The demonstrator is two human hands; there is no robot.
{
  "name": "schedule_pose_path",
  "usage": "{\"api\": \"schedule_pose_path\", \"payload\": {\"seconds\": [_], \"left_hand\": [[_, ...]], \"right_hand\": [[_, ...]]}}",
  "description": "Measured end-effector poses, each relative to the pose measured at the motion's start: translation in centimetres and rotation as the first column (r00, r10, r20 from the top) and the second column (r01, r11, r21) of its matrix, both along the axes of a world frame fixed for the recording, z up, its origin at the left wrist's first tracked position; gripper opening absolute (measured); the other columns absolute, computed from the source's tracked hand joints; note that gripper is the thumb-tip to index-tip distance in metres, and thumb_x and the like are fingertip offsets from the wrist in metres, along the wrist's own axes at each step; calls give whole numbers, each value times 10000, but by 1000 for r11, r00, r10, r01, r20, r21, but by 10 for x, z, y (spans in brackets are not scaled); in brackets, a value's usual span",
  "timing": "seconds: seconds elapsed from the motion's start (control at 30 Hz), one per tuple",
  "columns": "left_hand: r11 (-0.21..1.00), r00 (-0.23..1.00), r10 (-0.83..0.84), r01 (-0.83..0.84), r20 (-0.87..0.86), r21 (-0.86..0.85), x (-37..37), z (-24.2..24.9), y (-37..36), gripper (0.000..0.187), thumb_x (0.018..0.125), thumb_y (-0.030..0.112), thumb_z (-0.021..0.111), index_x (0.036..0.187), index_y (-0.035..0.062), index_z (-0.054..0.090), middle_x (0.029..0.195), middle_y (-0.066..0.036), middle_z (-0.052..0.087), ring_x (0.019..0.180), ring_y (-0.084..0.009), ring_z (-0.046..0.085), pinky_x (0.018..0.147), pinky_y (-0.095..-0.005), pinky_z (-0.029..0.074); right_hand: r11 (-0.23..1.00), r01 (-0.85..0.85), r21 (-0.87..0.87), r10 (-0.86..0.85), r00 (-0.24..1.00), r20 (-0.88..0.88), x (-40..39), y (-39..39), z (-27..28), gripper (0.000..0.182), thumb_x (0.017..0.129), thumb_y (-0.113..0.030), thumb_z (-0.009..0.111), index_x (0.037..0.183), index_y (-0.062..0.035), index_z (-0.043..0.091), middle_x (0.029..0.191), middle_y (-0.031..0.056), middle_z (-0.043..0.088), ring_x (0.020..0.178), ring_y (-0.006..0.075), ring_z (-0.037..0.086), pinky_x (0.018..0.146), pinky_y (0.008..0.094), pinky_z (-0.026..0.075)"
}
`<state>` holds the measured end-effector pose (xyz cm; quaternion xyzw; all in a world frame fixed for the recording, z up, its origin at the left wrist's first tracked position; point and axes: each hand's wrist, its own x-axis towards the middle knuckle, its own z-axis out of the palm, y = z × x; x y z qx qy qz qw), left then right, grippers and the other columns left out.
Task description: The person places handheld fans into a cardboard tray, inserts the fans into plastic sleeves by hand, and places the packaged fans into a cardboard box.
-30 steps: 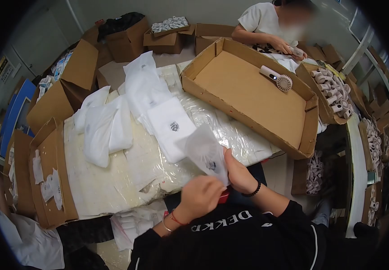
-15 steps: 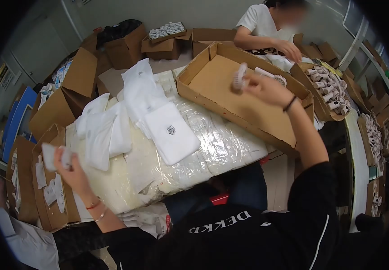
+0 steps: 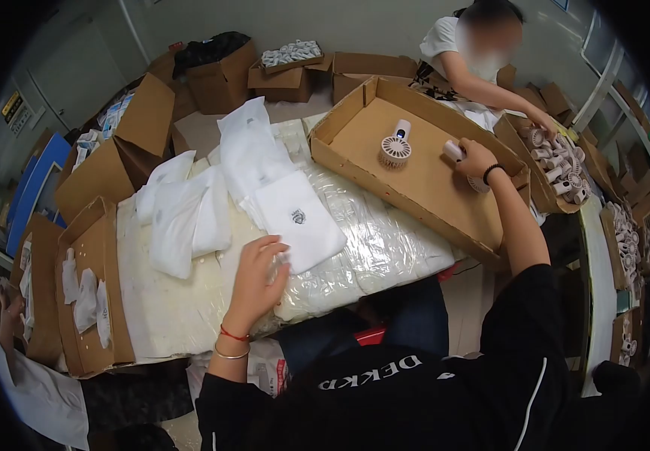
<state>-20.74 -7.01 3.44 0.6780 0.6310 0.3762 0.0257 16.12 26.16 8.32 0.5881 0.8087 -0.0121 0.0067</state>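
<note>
My right hand (image 3: 477, 161) is closed around a pale handheld fan (image 3: 453, 150) at the right side of a shallow cardboard tray (image 3: 434, 199); its handle sticks out to the left and part of its round head shows below. A second handheld fan (image 3: 395, 147) lies in the tray, its round grille toward me and a small lit display on its handle. My left hand (image 3: 259, 276) is open with nothing in it, fingers curved, beside the near-left edge of a stack of white foam pouches (image 3: 302, 225) with a dark printed mark.
More white pouches (image 3: 178, 218) lie on the plastic-wrapped table (image 3: 385, 244). On the left, a cardboard box (image 3: 118, 331) holds several wrapped items. At the right, a co-worker (image 3: 483, 83) reaches into a box of fans (image 3: 563, 165). Another person's hand (image 3: 12, 304) shows at far left.
My left hand has let go of a white wrapped item and moved right to the pouches. My right hand has left one fan in the tray and taken hold of another.
</note>
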Motion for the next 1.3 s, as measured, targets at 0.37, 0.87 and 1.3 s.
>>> {"api": "schedule_pose_path", "payload": {"seconds": [0.37, 0.87, 1.3], "left_hand": [[888, 946, -263, 315, 190, -336, 10, 13, 47, 178, 756, 102, 658, 880, 37, 548, 858, -101, 506, 818, -247, 534, 729, -329, 447], [954, 966, -207, 235, 158, -185, 25, 26, 39, 85, 798, 84, 610, 823, 25, 554, 734, -87, 541, 682, -230, 517, 618, -311, 425], [958, 853, -171, 262, 493, -120, 40, 51, -1, 106, 761, -21, 595, 852, 23, 567, 746, -95, 544, 617, -220, 501, 555, -283, 393]], "right_hand": [[964, -225, 139, 146, 17, -989, -49, -174, 50, 683, 708, -69, 765, 1258, -97, 362, 908, 51, 568, 836, 163, 586, 718, 277, 495], [466, -789, -402, -170, 366, -915, -60, -225, -44, 787, 794, -174, 672, 1415, -61, 203, 987, 204, 605, 723, 183, 599, 594, 269, 486], [-81, -984, -156, -827, 154, -541, -114, -252, -83, 662, 921, -245, 504, 1442, -88, 127, 835, 198, 557, 521, 156, 543, 431, 227, 435]]}}
